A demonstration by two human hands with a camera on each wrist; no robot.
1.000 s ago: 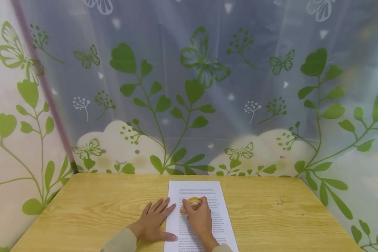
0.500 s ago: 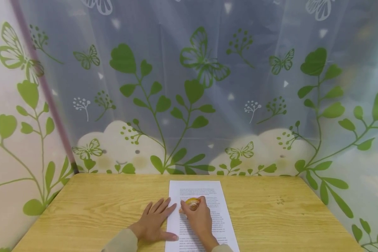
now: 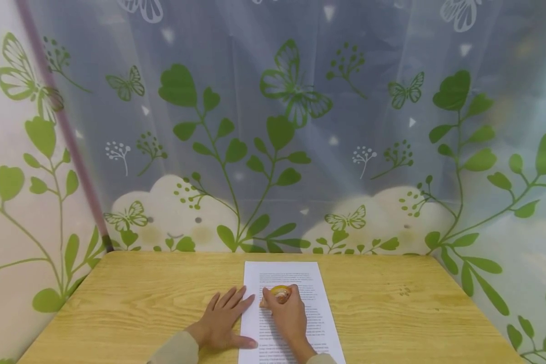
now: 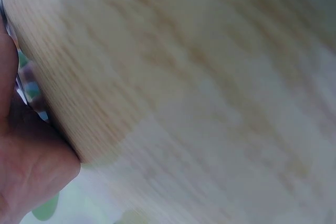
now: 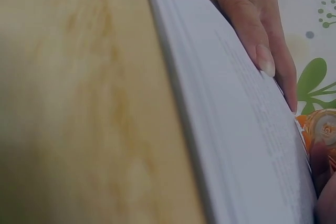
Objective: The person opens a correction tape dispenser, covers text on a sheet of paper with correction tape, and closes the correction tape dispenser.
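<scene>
A printed sheet of paper lies lengthwise on the wooden table, with lines of small dark text. My right hand pinches an orange and yellow correction tape between thumb and fingers, its tip down at the text in the upper half of the sheet. In the right wrist view, the round pale reel of the correction tape shows at the right edge. My left hand lies flat with fingers spread, the fingertips by the sheet's left edge and the thumb on the paper. The left wrist view catches only part of this hand.
The light wooden table extends to both sides of the sheet. Behind it hangs a curtain printed with green leaves and butterflies, close to the back edge. A dark-ended pole stands at the back left corner.
My right hand, with the correction tape, shifted slightly left half a second ago and is now back slightly right. The left hand stays in place.
</scene>
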